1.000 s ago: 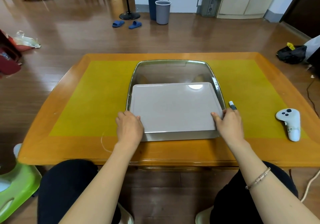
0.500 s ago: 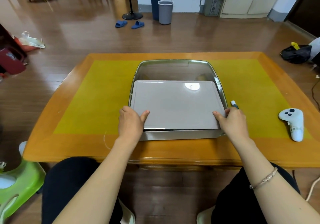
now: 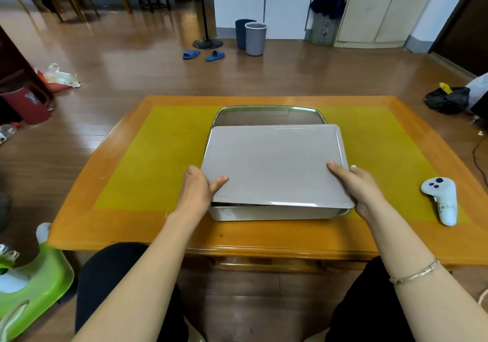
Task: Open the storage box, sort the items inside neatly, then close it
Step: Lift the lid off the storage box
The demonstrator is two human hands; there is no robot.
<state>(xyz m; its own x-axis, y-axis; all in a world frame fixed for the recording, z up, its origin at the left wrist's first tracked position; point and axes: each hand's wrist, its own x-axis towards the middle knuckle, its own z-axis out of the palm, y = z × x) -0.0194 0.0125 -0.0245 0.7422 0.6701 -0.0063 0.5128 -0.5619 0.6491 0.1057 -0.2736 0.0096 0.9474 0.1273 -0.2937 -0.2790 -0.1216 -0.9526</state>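
While the grey lid (image 3: 274, 164) hides the metal storage box (image 3: 266, 114) contents on the table (image 3: 111, 225), I see my left hand (image 3: 196, 191) and right hand (image 3: 361, 185) gripping its near corners, fingers tucked underneath. No writing reads anywhere.

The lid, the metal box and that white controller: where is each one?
lid (image 3: 272, 162): head view, middle of its flat grey top.
box (image 3: 272, 213): head view, near metal wall under the lid.
controller (image 3: 439, 196): head view, its white body.
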